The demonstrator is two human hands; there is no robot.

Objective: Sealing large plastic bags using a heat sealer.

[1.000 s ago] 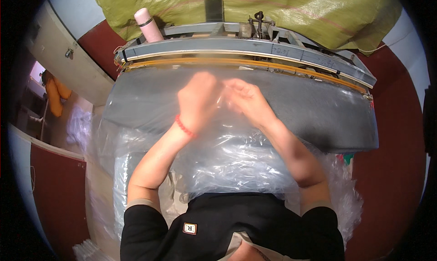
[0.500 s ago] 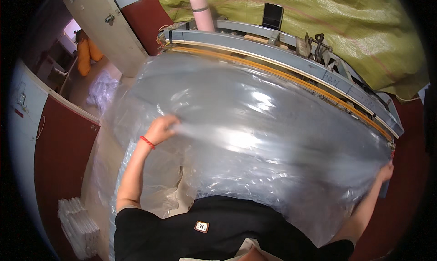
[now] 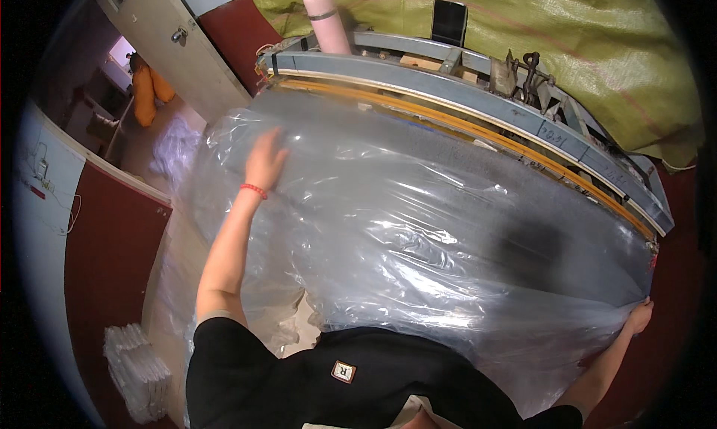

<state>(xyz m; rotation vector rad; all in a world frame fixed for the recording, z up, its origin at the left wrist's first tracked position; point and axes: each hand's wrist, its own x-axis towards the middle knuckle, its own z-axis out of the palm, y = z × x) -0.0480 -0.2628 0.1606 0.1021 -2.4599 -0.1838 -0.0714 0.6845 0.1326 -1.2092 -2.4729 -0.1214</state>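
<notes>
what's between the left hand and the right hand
In the head view, creased, shiny plastic film spreads between the left hand and the right hand.

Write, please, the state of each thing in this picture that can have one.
Clear plastic sheet: spread out, wrinkled, drawn into folds toward the right hand
Right hand: closed on the sheet's edge
Left hand: open, over the sheet; contact unclear
Door: open
Pink flask: lid on
Green tarp: hanging, creased
</notes>
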